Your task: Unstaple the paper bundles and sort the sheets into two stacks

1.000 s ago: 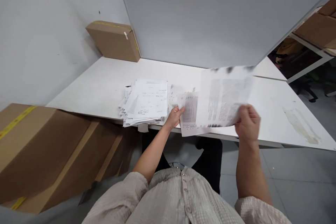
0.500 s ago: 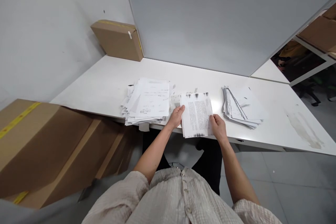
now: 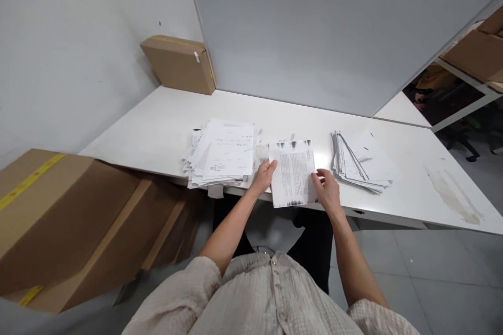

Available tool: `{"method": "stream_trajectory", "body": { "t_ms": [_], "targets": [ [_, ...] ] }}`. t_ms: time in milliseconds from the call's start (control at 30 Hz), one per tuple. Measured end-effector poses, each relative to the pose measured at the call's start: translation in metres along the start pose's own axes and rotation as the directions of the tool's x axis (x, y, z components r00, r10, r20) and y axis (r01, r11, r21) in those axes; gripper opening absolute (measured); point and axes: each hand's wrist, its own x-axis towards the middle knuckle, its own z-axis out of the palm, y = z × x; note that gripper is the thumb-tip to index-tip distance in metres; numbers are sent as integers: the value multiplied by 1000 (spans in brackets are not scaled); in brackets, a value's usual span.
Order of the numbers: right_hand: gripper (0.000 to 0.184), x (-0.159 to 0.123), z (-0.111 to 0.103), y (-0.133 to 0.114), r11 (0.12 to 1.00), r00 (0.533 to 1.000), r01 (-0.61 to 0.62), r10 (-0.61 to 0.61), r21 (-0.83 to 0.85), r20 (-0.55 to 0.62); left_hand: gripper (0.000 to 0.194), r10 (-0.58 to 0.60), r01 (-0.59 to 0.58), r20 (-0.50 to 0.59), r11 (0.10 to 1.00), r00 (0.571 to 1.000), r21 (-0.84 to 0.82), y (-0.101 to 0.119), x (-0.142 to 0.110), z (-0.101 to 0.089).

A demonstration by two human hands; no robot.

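Note:
Printed sheets of paper (image 3: pixel 293 175), dark smudges along the top and bottom edges, are held out over the front edge of the desk. My left hand (image 3: pixel 264 177) is closed on their left edge, thumb on top. At the right edge is my right hand (image 3: pixel 326 187), thumb and curled fingers pinching the sheet's border; the fingertips under it are hidden. A thick, uneven pile of papers (image 3: pixel 230 149) with handwriting lies left of my left hand. To the right of my right hand lies a second, fanned pile of papers (image 3: pixel 363 159).
The white desk (image 3: pixel 283 110) runs along a grey partition (image 3: pixel 291 31). A cardboard box (image 3: pixel 178 65) stands in its back left corner. Large cardboard boxes (image 3: pixel 70 209) with yellow tape sit below at left. A stain (image 3: pixel 456 196) marks the desk's right end.
My right hand has loosened its hold and shifted slightly at the right edge, its forefinger lifting. My left hand keeps its grip. Both piles stay put; the view has moved a little.

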Motion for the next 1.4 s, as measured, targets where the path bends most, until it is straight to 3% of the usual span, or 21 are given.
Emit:
{"method": "stream_trajectory", "body": {
  "t_ms": [100, 167, 233, 333, 633, 933, 1100, 1267, 1400],
  "targets": [
    [60, 7, -10, -6, 962, 996, -5, -20, 272, 88, 49, 46, -50, 31, 992, 998, 112, 22, -8, 11],
    [52, 10, -17, -14, 883, 985, 14, -92, 470, 144, 43, 99, -113, 80, 974, 992, 195, 45, -16, 21],
    [39, 13, -21, -23, 811, 985, 84, -154, 579, 73, 39, 165, -196, 148, 954, 975, 225, 68, -23, 31],
    [32, 13, -19, -29, 776, 980, 191, -181, 602, -78, 38, 226, -275, 210, 930, 951, 245, 86, -30, 37],
    [29, 8, 3, -13, 789, 986, 150, -164, 597, -31, 36, 234, -266, 145, 922, 961, 280, 56, -26, 24],
    [24, 6, 6, -10, 816, 986, 140, -167, 562, -4, 39, 258, -268, 75, 943, 963, 197, 57, -26, 29],
    [21, 4, -4, -16, 806, 987, 129, -161, 577, 5, 38, 305, -304, 31, 923, 952, 235, 59, -25, 30],
    [27, -10, -9, -15, 846, 993, 30, -87, 532, 81, 36, 162, -147, -47, 960, 986, 240, 47, -25, 26],
    [30, -29, -8, 2, 876, 982, -151, 82, 457, 168, 37, -47, 30, 52, 958, 998, 285, 30, -33, 16]
  ]
}}
